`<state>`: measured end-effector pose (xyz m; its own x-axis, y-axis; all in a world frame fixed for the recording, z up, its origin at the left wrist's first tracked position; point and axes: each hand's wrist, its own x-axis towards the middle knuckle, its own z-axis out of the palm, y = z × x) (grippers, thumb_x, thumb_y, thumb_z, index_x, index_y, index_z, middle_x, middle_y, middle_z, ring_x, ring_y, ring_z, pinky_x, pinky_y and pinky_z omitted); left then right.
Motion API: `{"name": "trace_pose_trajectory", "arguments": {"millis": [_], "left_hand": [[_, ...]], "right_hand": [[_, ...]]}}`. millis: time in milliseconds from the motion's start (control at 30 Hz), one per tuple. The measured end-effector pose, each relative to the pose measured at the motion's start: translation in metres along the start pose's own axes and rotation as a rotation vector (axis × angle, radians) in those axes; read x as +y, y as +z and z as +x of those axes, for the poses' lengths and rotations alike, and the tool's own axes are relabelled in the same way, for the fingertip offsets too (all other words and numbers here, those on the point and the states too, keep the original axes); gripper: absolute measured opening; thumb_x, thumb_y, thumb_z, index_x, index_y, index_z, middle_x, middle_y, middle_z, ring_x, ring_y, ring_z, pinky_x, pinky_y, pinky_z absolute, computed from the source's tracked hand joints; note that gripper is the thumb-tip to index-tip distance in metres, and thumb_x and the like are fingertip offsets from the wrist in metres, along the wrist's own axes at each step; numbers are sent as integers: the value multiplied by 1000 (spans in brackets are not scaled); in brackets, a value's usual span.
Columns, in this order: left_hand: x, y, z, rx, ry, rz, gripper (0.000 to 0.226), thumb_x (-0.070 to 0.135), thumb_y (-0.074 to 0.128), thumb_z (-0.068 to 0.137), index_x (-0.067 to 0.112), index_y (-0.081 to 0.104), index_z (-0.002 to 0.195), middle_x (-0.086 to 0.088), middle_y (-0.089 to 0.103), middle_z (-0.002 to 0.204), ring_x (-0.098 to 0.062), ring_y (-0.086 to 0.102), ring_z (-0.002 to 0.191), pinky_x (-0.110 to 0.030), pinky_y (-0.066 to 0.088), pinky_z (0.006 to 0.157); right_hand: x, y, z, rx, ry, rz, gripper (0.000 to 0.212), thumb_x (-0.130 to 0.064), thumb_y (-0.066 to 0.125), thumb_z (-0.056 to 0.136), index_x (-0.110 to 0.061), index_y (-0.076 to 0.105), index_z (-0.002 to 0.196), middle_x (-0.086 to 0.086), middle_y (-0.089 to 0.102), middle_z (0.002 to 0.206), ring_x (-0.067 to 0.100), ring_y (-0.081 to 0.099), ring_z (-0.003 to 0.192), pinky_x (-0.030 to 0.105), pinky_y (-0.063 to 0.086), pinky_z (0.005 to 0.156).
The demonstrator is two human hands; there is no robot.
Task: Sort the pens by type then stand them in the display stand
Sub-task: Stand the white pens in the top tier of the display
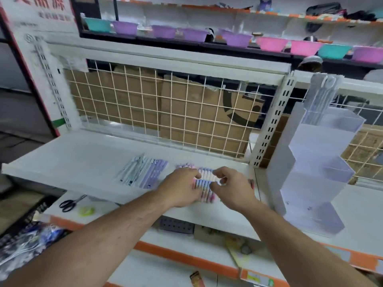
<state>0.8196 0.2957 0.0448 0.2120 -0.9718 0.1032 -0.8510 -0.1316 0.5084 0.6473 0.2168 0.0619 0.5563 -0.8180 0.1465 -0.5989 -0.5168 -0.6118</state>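
Partly, left hand [180,188] hides pens [204,177].

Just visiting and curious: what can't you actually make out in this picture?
Head view:
1. Row of pens: left hand and right hand cover part; count and grip unclear.
2. Second pen pile: motion blur hides the types.
3. Red-lettered sign: cut by top edge.
4. Display stand: clear walls blur together; contents uncertain.

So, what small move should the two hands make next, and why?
Probably press the pastel pens together into one bundle and lift it. The left hand touches one side of the row, the right hand pinches the other, the bluish pens already lie apart on the shelf, and the display stand looks empty.
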Motion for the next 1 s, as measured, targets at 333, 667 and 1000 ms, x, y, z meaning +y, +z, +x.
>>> {"name": "trace_pose_trajectory", "arguments": {"millis": [333, 667, 1000], "left_hand": [[-174, -59, -7, 0, -128, 127, 34, 38, 62, 89, 22, 64, 119, 0, 64, 121, -22, 59, 111, -32, 48, 91], [-240, -56, 30, 54, -304, 138, 33, 36, 57, 92, 11, 60, 114, -10, 62, 109, -29, 60, 104, -34, 48, 84], [-244, -57, 53, -5, -415, 93, 30, 35, 68, 77, 19, 43, 70, 3, 52, 65, -7, 46, 50, -20, 28, 40]], "right_hand": [[-93, 133, 50, -118, 36, 42, 39, -27, 70, 89, -20, 63, 127, -1, 62, 124, 15, 60, 100, 31, 51, 88], [-110, 166, 80, -104, 58, -2, 26, -23, 67, 91, -20, 67, 117, -8, 62, 103, 11, 58, 86, 24, 44, 73], [-111, 170, 102, -73, 36, -23, 21, -19, 65, 91, -19, 69, 111, -11, 60, 95, 10, 57, 87, 19, 37, 70]]}}
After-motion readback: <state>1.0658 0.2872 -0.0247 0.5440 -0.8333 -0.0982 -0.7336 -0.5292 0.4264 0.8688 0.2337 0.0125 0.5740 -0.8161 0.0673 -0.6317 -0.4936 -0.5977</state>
